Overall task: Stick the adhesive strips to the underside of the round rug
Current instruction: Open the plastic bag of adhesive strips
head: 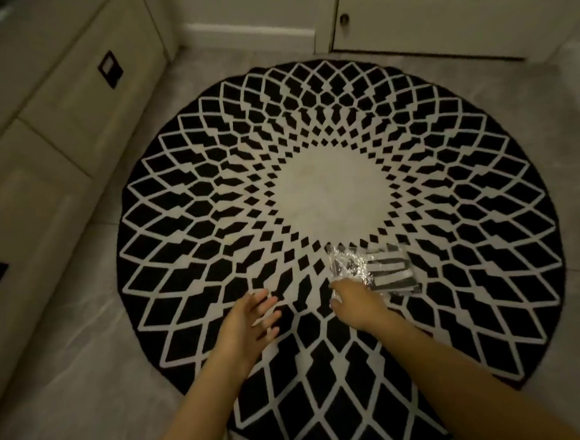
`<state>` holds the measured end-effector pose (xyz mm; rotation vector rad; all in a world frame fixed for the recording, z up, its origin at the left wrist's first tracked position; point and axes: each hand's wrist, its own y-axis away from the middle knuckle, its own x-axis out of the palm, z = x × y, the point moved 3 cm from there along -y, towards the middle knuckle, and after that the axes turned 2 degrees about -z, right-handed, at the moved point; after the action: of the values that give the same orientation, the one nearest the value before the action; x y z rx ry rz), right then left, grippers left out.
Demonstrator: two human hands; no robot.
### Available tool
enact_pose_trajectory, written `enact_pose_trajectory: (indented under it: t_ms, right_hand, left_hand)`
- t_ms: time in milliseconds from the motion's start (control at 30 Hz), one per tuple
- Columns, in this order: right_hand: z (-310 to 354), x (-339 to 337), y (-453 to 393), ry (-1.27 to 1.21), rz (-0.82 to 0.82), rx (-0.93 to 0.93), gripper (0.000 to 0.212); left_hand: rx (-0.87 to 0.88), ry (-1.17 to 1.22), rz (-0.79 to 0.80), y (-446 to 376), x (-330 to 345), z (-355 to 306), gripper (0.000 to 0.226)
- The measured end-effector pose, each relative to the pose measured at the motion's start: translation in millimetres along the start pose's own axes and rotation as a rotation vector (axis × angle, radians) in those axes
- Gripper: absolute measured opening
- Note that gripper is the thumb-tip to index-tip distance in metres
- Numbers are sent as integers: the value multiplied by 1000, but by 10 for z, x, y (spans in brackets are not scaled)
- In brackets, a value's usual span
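Hard to make out inside the clear plastic bag [371, 269]: shiny, crinkled, blurry, with black and white strips [393, 274] showing through on its right side; no telling how many. Lying on the round rug [211, 197], on the near side of the pale middle patch, pattern side up, so the underside hidden. Touched at its near left corner by the right hand [352, 301], fingertips tucked at the bag's edge and mostly out of sight, so no telling whether pinching the bag or just resting on it. Just to the left, apart from the bag, the left hand [251, 320], fingers [263, 304] straight and spread a little, holding nothing, low over the rug's black and white diamonds. Both forearms cut off at the bottom edge. Around the rug, grey stone-look floor tiles [70, 389]. Along the left, pale cabinets [34, 110] with dark square handles [110, 70]. At the far side, a white baseboard [248, 33] and a pale door [455, 9] with a small round knob [345, 18], top cut off. Dim, warm light all over.
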<state>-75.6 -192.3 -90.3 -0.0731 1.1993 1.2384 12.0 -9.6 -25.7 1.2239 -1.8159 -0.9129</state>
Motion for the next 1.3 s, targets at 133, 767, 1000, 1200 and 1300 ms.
enact_pose_trajectory:
  t_ms: [133,767,1000,1200,1300]
  right_hand:
    - [-171,225,-245,251,25,47,48]
    - [51,-406,416,-666,-516,270,13]
    - [336,-1213,1323,-1075,-270,241,13]
    - [589,-1724,2266,-1157,-124,124,17]
    - [641,-1884,2736,-1181,-63,95,21]
  left_hand:
    - [-30,-105,-10,-118,15,51,37]
    - [-42,-131,-71,155,276,-72,33]
    - [87,-161,79,968,667,-215,24]
    - [256,-224,166,1912,898,-316,22]
    - [309,-304,154,2329,887,-279,20]
